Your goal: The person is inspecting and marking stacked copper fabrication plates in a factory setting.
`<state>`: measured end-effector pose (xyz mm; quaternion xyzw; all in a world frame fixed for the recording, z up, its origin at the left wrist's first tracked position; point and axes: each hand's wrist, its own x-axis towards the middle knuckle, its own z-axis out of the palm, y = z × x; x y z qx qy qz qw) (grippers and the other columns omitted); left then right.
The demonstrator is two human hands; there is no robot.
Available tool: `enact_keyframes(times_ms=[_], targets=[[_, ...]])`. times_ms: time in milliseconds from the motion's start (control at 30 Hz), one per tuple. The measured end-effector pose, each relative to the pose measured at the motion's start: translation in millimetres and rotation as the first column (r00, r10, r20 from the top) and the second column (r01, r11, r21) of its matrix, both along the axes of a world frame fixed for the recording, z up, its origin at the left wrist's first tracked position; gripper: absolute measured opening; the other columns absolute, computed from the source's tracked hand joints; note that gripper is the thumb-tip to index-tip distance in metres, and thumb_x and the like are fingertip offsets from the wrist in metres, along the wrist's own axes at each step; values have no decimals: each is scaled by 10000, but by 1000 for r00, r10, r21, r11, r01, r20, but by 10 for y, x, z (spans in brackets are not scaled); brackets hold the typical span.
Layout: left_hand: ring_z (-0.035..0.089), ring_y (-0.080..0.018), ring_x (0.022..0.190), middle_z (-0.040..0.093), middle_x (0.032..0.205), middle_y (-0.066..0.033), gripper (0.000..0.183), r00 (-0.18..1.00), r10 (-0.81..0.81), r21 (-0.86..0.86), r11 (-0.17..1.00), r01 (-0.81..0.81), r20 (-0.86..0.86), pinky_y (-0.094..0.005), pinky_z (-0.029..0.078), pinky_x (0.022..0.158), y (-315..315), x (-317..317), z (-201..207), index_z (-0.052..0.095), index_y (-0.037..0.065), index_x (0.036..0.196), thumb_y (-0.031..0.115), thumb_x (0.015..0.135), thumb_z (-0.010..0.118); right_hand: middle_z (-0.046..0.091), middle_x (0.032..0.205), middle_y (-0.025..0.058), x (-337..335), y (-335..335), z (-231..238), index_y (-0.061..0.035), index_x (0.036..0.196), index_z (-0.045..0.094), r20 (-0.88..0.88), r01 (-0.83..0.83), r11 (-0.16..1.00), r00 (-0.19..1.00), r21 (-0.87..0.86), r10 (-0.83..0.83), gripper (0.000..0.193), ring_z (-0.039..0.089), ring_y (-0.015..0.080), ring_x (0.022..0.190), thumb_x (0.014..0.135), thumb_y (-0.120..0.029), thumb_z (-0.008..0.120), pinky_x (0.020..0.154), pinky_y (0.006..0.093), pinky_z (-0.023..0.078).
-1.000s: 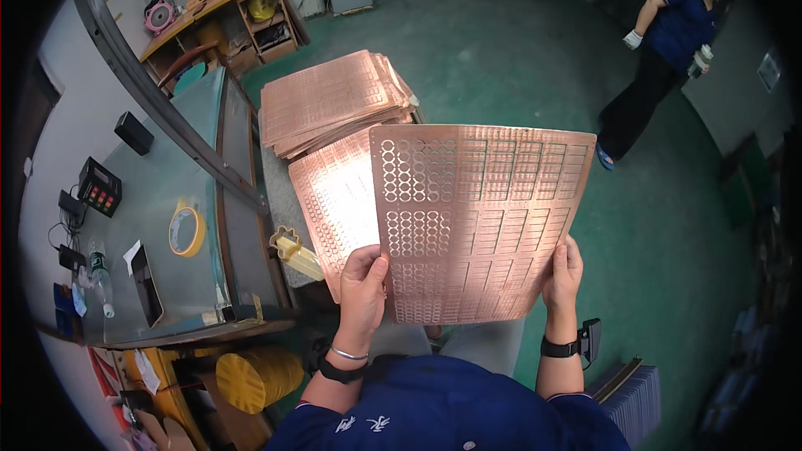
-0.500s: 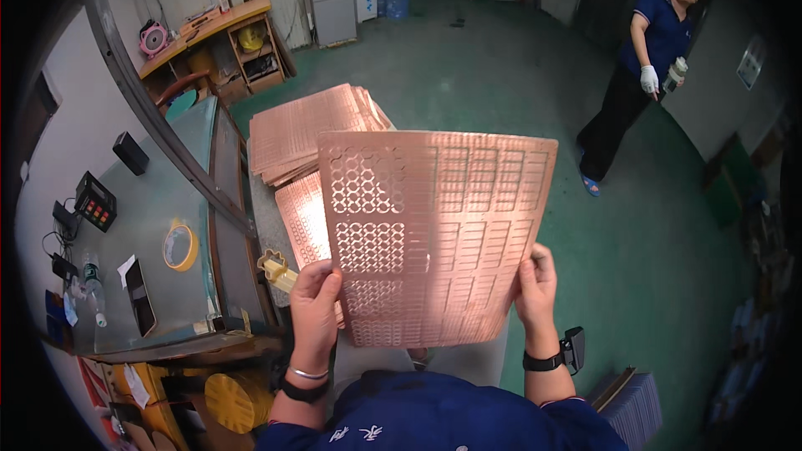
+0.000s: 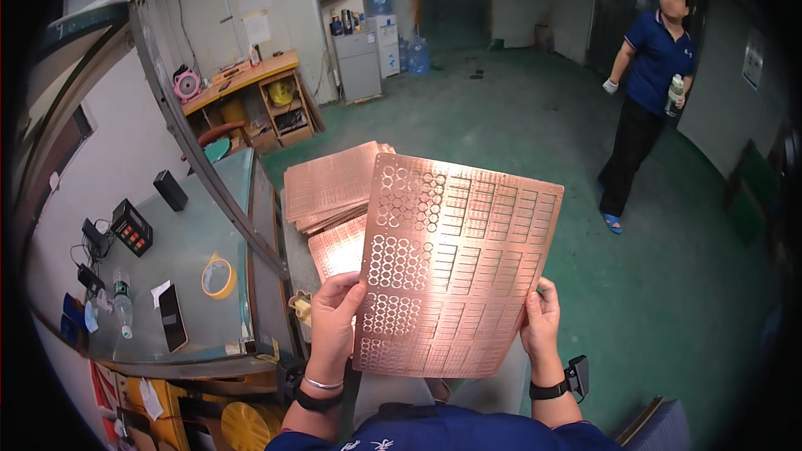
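Note:
Between my two hands a large copper-coloured panel (image 3: 476, 267) is held up, tilted, with rows of round cut-outs on its left and slotted rectangles on the rest. My left hand (image 3: 334, 321) pinches its left edge, thumb on the near face. On the opposite edge, my right hand (image 3: 540, 321) grips it low down. Behind the panel lies a stack of similar copper panels (image 3: 330, 179), slightly fanned. Another copper panel (image 3: 338, 249) lies in front of that stack, partly hidden by the one I hold.
A glass-topped table (image 3: 196, 305) on the left carries a phone (image 3: 173, 317), a yellow tape roll (image 3: 219, 276), a bottle (image 3: 123, 305) and a black device (image 3: 132, 227). A metal post (image 3: 205, 150) rises beside it. At the far right a co-worker (image 3: 652, 100) stands holding a bottle.
The held panel has turned and shifted slightly right in view, both hands keeping their grip. My view has tipped up. The co-worker has straightened, with the gloved hand now out to the side.

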<state>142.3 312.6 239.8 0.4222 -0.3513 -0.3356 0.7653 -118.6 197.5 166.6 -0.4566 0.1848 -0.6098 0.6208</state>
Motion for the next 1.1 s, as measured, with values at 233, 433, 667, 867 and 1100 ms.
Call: enact_keyframes(times_ms=[233, 433, 667, 867, 1100], targets=[[592, -112, 880, 645, 960, -62, 170, 996, -90, -28, 995, 91, 29, -244, 466, 813, -227, -138, 34, 608, -13, 1028, 38, 867, 603, 606, 1075, 106, -253, -38, 44, -4, 1179, 456, -17, 116, 993, 993, -30, -116, 286, 575, 141, 983, 938, -149, 506, 870, 283, 459], [595, -117, 875, 644, 959, -64, 169, 994, -111, 5, 994, 111, 13, -248, 477, 795, -251, -212, -22, 598, -3, 1036, 54, 878, 593, 607, 1073, 107, -279, -42, 54, -4, 1181, 457, -23, 172, 984, 985, -48, -173, 286, 576, 151, 988, 940, -153, 503, 887, 297, 450], [560, -101, 909, 618, 981, -54, 214, 989, -148, 158, 977, 145, 6, -240, 459, 810, -238, -163, -174, 579, -11, 1086, 73, 889, 577, 547, 1133, 110, -193, -200, -194, -11, 1166, 462, -22, 265, 964, 964, 20, -265, 252, 523, 156, 1026, 942, -124, 488, 881, 279, 428], [554, -128, 1000, 591, 1074, -78, 320, 942, -334, 24, 943, 333, 26, -272, 444, 884, -289, -112, -324, 512, -1, 1178, 172, 913, 560, 516, 1169, 109, -136, -197, -7, -2, 1210, 455, -111, 302, 952, 949, 39, -296, 305, 476, 180, 1085, 970, -189, 430, 934, 316, 389], [522, -69, 915, 590, 951, -17, 264, 973, -222, 49, 973, 226, -67, -220, 435, 810, -147, -128, -430, 557, -6, 1086, 211, 942, 517, 502, 1228, 107, 45, -82, -7, 12, 1261, 433, -189, 212, 977, 961, 26, -204, 344, 479, 175, 1110, 978, -181, 412, 967, 296, 369]])
